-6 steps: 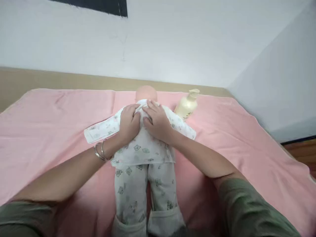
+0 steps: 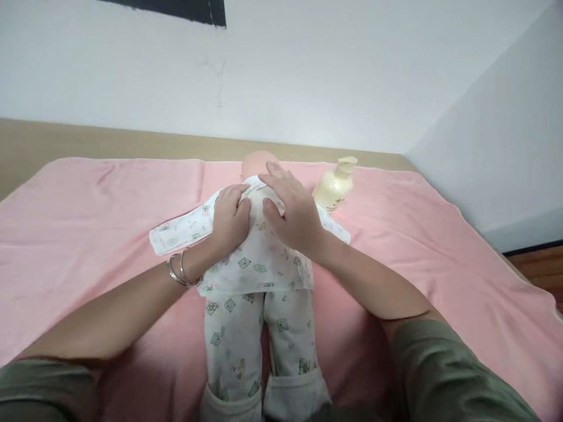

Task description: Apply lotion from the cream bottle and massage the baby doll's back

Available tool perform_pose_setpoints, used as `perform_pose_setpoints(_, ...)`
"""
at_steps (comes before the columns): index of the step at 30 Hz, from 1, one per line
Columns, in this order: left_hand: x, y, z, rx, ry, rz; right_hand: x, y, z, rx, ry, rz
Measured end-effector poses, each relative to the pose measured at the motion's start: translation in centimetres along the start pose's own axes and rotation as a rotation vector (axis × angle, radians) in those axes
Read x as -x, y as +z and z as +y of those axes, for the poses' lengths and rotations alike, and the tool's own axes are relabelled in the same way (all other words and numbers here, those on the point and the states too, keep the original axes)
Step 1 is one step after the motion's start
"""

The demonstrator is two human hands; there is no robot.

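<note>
A baby doll lies face down, its bald head at the far end. It wears a white printed top and matching trousers, with its sleeves spread to both sides. My left hand rests on the left of the doll's upper back near the shoulder, thumb apart from the fingers. Above the right shoulder, my right hand is lifted, fingers stretched and thumb spread, holding nothing. A cream pump bottle stands just beyond the right sleeve, leaning a little in view.
A pink cloth with folds lies under the doll, over a beige surface that shows along the back. A white wall rises behind and another closes in at the right. Brown wood shows at the right edge.
My right hand has lifted off the doll's back and shifted slightly right. The left hand has stayed in place, and the doll looks still.
</note>
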State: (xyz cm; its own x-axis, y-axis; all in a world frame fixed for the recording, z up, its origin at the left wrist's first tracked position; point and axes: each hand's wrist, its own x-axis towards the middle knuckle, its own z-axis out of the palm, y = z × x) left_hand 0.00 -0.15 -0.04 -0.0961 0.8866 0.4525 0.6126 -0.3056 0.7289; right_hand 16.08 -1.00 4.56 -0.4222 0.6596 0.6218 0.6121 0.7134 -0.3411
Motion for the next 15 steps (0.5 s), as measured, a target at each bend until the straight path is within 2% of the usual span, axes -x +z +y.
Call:
perform_pose_setpoints(2, 0.1, 0.0, 0.1, 0.005, -0.002, 0.017, 0.1, 0.6, 0.2, -0.017, 0.019, -0.005)
perform_pose_setpoints(5, 0.1, 0.0, 0.1, 0.013, -0.007, 0.021, 0.0, 2.3, 0.9, -0.021, 0.108, -0.153)
perform_pose_setpoints(7, 0.1, 0.0, 0.0, 0.019, -0.005, 0.021, -0.3, 2.1, 1.0, -0.071, 0.165, -0.228)
perform_pose_setpoints(9, 0.1, -0.1, 0.0, 0.022, -0.007, 0.019, -0.7, -0.1, 0.2, -0.212, 0.161, -0.188)
perform_pose_setpoints(13, 0.1, -0.2, 0.0, 0.007, -0.022, 0.011, -1.0, -7.9, -3.2, -0.515, -0.021, -0.036)
perform_pose_setpoints(14, 0.1, -0.2, 0.0, 0.002, -0.02, 0.012, -0.9, -9.3, -4.1, -0.5, -0.071, -0.013)
perform_pose_setpoints(15, 0.1, -0.2, 0.0, -0.002, -0.013, 0.014, -0.7, -10.3, -4.9, -0.373, -0.094, 0.093)
